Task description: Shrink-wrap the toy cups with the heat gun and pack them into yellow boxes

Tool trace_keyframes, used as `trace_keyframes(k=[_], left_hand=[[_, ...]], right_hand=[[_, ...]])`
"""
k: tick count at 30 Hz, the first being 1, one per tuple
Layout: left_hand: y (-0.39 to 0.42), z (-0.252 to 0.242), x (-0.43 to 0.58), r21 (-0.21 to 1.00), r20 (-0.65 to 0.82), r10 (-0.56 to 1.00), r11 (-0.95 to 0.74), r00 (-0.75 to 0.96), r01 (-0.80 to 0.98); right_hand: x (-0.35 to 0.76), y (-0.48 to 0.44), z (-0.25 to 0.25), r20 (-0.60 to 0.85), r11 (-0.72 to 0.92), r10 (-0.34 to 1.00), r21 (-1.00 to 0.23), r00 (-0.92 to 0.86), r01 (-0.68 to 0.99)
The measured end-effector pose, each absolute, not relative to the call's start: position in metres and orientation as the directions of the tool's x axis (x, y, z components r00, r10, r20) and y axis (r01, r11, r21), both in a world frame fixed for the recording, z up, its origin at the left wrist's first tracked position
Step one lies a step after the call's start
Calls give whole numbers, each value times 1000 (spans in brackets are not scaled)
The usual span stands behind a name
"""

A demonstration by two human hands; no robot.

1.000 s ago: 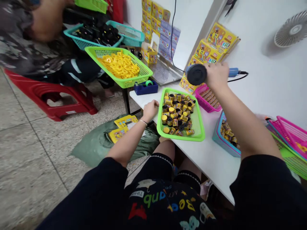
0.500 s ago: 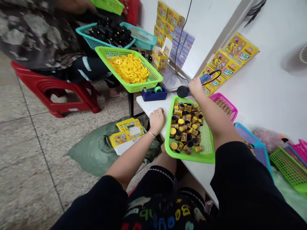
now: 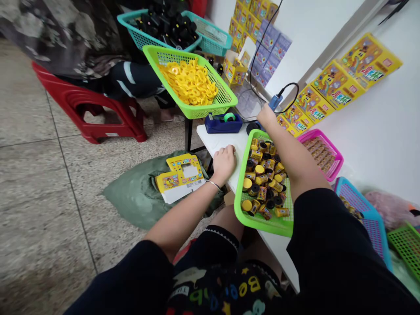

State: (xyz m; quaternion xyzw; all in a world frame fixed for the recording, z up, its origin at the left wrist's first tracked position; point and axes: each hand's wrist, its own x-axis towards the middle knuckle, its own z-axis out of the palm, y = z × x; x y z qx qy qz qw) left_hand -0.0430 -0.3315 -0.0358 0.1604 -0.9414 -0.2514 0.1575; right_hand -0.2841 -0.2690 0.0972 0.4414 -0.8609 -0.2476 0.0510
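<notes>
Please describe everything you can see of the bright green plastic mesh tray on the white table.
The bright green plastic tray is shallow and rectangular, with a solid rim and a mesh floor. It lies on the white table, with its near end near the table's edge. It holds a loose heap of small yellow-labelled cylinders, some with black ends and some with yellow ends. The person's left hand rests on the table beside its left rim. The right forearm crosses above its right side; any contact is hidden.

A tray [image 3: 238,197] of canisters [image 3: 260,183] sits on the table [image 3: 213,136], tape dispenser [image 3: 223,124] behind, basket [image 3: 334,151] to its right.
</notes>
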Motion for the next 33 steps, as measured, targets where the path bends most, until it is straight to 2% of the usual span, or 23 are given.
trace_keyframes(k=[2, 4, 9, 11, 15, 22, 24, 26, 28, 31, 32, 33], left_hand=[[-331, -36, -43, 526, 214, -384, 820, -898, -225], [-331, -35, -42, 529, 210, -389, 817, -897, -230], [-332, -32, -42, 537, 213, -378, 816, -901, -215], [-332, -32, -42, 535, 208, -374, 817, -904, -215], [-333, -34, -45, 543, 211, -387, 810, -898, -221], [-332, -30, -45, 584, 203, -419, 778, -885, -234], [-331, -25, -43, 602, 192, -424, 763, -885, -235], [-330, -21, -41, 623, 176, -429, 745, -886, -237], [-331, -15, -39, 650, 154, -432, 722, -889, -239], [-331, -2, -32, 715, 113, -417, 664, -902, -218], [-331, 2, -27, 745, 103, -399, 638, -911, -195], [-329, 7, -20, 779, 96, -373, 606, -923, -164]], right_hand=[[-283, -268, 99, -229, 348, -818, 532, -528, -772], [-282, -265, 104, -286, 246, -846, 537, -449, -807], [-278, -252, 128, -305, 185, -890, 436, -338, -881], [-273, -244, 139, -280, 219, -896, 396, -344, -892], [-249, -216, 165, -113, 353, -911, 279, -396, -893], [-131, -119, 221, 303, 602, -796, 314, -523, -734], [-71, -81, 231, 447, 717, -690, 318, -569, -620], [-6, -41, 231, 578, 839, -525, 228, -625, -494], [59, -3, 216, 730, 920, -290, 35, -619, -390], [142, 41, 160, 904, 855, 112, -299, -413, -423], [165, 52, 134, 891, 827, 248, -399, -379, -396], [186, 61, 108, 846, 808, 323, -480, -424, -342]])
